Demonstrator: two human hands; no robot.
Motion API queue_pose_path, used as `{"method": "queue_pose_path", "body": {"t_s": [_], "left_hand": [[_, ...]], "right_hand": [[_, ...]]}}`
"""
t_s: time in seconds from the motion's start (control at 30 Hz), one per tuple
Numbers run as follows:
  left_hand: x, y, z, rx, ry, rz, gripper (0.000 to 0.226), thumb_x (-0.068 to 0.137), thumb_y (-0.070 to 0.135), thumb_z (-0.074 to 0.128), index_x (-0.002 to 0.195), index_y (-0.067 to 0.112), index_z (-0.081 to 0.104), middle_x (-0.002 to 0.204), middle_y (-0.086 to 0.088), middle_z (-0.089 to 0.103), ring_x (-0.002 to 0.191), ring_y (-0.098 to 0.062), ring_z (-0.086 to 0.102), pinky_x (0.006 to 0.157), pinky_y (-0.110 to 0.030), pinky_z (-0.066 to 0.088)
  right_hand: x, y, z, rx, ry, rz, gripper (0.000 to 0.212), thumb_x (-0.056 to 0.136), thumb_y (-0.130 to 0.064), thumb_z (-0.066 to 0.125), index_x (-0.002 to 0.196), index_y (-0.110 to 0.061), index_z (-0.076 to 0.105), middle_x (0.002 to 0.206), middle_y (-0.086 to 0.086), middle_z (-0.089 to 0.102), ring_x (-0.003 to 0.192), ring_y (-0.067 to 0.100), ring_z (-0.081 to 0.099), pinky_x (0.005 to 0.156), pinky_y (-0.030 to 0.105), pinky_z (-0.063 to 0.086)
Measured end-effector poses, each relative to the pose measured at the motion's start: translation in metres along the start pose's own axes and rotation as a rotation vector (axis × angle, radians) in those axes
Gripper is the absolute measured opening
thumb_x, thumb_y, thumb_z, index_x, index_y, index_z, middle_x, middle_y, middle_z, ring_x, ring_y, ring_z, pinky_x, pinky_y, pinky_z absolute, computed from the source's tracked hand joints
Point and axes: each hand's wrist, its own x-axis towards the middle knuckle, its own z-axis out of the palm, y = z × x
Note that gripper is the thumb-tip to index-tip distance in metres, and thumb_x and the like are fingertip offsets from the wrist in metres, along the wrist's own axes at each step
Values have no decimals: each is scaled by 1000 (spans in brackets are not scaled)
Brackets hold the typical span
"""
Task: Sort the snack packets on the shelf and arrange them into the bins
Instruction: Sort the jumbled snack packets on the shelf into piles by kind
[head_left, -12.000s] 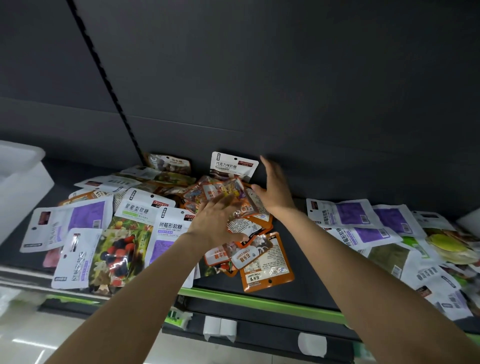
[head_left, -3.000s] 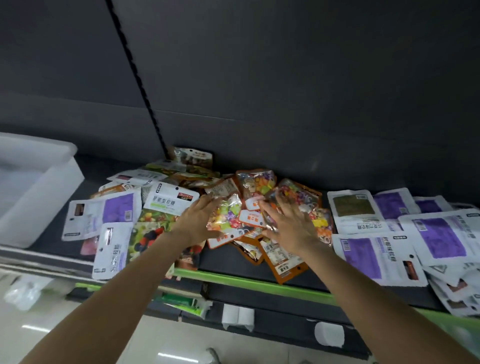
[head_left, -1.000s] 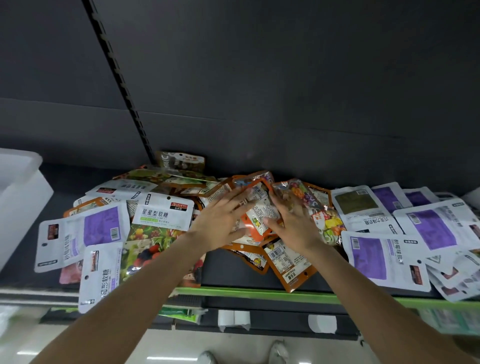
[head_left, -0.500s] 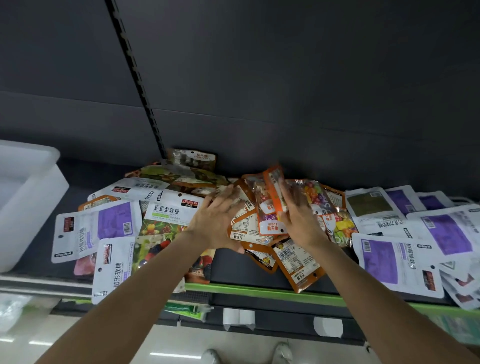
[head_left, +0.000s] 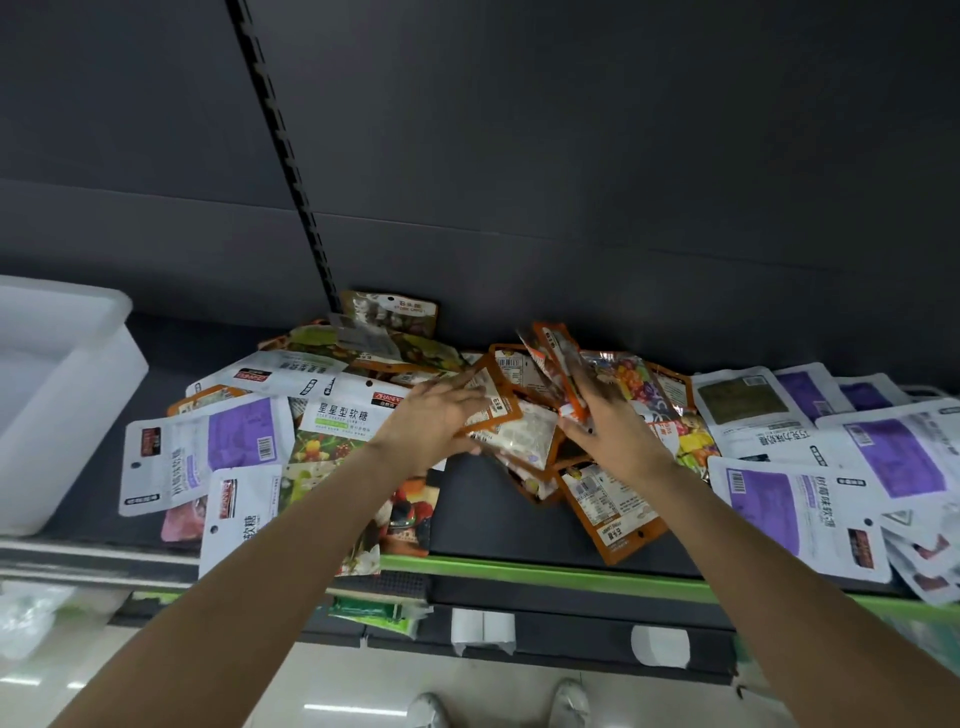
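A bundle of orange-edged snack packets (head_left: 519, 415) stands partly on edge in the middle of the dark shelf (head_left: 488, 519). My left hand (head_left: 431, 426) grips the bundle's left side, fingers on top and thumb below. From the right, my right hand (head_left: 613, 436) presses against the upright packets with straight fingers. More orange packets (head_left: 608, 509) lie flat under the bundle. A white bin (head_left: 62, 395) stands at the shelf's left end.
White and purple packets (head_left: 810, 499) cover the shelf on the right. On the left lie white, purple and fruit-printed packets (head_left: 208, 452). A brown packet (head_left: 389, 314) leans on the dark back wall. The shelf's green front edge (head_left: 545, 569) runs below my arms.
My hands have come closer together, squeezing the orange packets into a tighter, more upright bundle. The view has shifted slightly.
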Motion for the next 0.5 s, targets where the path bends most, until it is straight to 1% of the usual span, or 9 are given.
{"method": "queue_pose_path", "body": {"t_s": [0.07,0.1,0.17,0.23,0.3,0.37,0.43,0.47,0.5], "left_hand": [[3,0,-9,-79,50,-86,50,95,47,44,141,28,41,143,-1,47,135,-21,38,107,-35,33],[4,1,-14,-86,46,-132,46,96,48,42,138,29,44,134,-4,55,125,-25,48,100,-36,40],[10,3,-22,-48,34,-168,44,96,49,40,134,28,49,126,-7,58,117,-28,53,93,-37,43],[15,4,-25,-43,34,-179,44,96,49,41,132,27,50,126,-7,54,117,-27,51,93,-37,43],[19,4,-27,-17,33,-187,45,95,50,41,131,25,51,127,-8,52,118,-27,50,95,-36,42],[18,5,-27,-24,56,-185,44,96,46,43,133,23,49,130,-9,50,121,-27,48,97,-35,39],[10,5,-26,-87,125,-157,39,97,38,46,133,23,49,134,-6,49,124,-25,45,101,-34,36],[6,5,-23,-109,149,-114,36,98,34,47,132,23,52,135,-5,51,125,-24,46,102,-33,36],[2,5,-17,-134,145,-66,33,98,30,46,129,21,55,133,-4,53,123,-23,48,103,-33,38]], "right_hand": [[-2,-2,0,55,-96,7,90,88,-49,55,148,-39,-11,151,11,30,137,35,32,104,53,38],[-5,-4,1,95,-129,27,93,84,-58,55,146,-43,-13,153,8,28,139,35,28,106,55,36],[-11,-10,0,188,-146,81,93,75,-76,46,144,-49,-11,156,3,22,143,31,22,110,55,30],[-13,-20,-1,212,-150,100,100,70,-82,46,146,-46,-8,156,4,17,142,29,23,111,54,28],[-9,-32,-1,123,-164,100,106,72,-73,57,147,-40,-11,157,9,8,143,32,18,110,54,29],[-3,-41,-3,64,-198,111,108,77,-56,66,147,-38,-14,157,11,2,143,35,14,110,52,30],[4,-40,-7,25,-243,103,107,77,-44,69,148,-39,-12,156,12,10,140,36,22,108,48,35],[5,-37,-10,45,-262,97,106,76,-45,69,148,-42,-9,154,11,20,136,35,31,106,46,38],[4,-34,-13,90,-272,98,102,76,-52,68,147,-47,-6,151,9,29,132,33,39,104,45,40]]}}
